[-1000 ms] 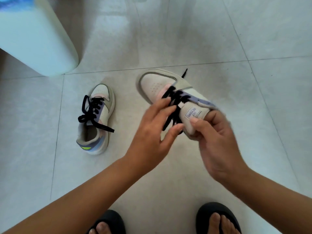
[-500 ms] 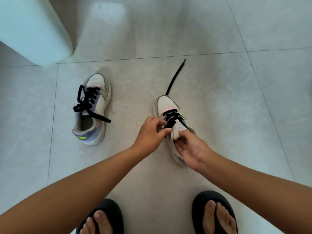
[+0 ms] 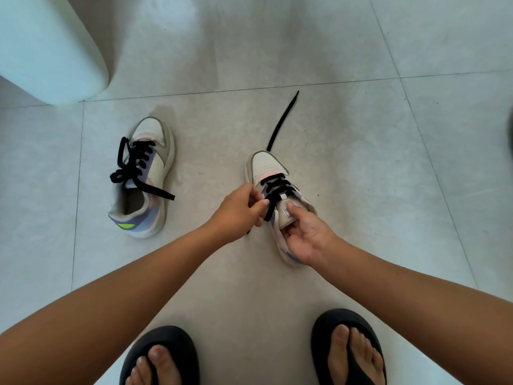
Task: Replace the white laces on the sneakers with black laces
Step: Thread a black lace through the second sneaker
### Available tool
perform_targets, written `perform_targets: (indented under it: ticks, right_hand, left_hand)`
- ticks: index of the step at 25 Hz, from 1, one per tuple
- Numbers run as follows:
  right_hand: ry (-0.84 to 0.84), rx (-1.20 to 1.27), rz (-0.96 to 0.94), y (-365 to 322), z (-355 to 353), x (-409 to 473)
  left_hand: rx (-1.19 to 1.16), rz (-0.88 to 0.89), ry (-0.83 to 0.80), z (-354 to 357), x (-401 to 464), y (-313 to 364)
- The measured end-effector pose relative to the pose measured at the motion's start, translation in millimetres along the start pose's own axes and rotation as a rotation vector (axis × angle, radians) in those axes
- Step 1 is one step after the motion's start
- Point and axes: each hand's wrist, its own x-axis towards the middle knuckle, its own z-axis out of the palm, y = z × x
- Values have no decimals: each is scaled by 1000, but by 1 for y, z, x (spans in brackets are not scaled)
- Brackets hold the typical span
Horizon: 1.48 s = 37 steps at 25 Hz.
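Sneakers: I see 2 on the tiled floor (image 3: 361, 65). My right hand (image 3: 306, 236) grips the tongue (image 3: 286, 215) of the right sneaker (image 3: 266, 165), thumb on top, fingers curled under it, and the shoe stands on the floor with its toe pointing far. My left hand (image 3: 240, 209) pinches a strand of its black lace (image 3: 273, 198) just left of the tongue. 1 loose end of that lace (image 3: 281, 120) trails across the floor beyond the toe. Well to the left lies the left sneaker (image 3: 155, 168), laced in black (image 3: 133, 168), its ends untied. 2 black sandals (image 3: 163, 343) show at the near edge.
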Motion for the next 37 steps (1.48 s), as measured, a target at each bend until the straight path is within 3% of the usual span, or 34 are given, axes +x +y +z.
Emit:
perform_targets:
  ticks: [3, 7, 9, 11, 17, 21, 27, 31, 37]
  right_hand:
    - [3, 50, -5, 0, 0, 1]
    - [17, 94, 10, 1, 0, 6]
    - [34, 67, 4, 1, 1, 6]
    - [43, 5, -26, 2, 1, 4]
    - [62, -16, -19, 3, 2, 4]
    - [58, 16, -18, 2, 2, 4]
    - [55, 12, -36, 2, 4, -1]
    - [-9, -7, -68, -10, 12, -22]
    - [-220, 93, -207, -47, 51, -73]
  left_hand:
    - [23, -18, 9, -5, 0, 0]
    - [281, 55, 148, -19, 2, 1]
    - [526, 158, 246, -14, -1, 4]
    - [619, 203, 207, 0, -4, 9]
    - [172, -39, 22, 10, 0, 16]
    - [173, -18, -51, 0, 1, 14]
    - [-132, -135, -68, -18, 3, 24]
    - [-11, -34, 75, -36, -6, 43]
    - [-19, 439, 402, -49, -48, 104]
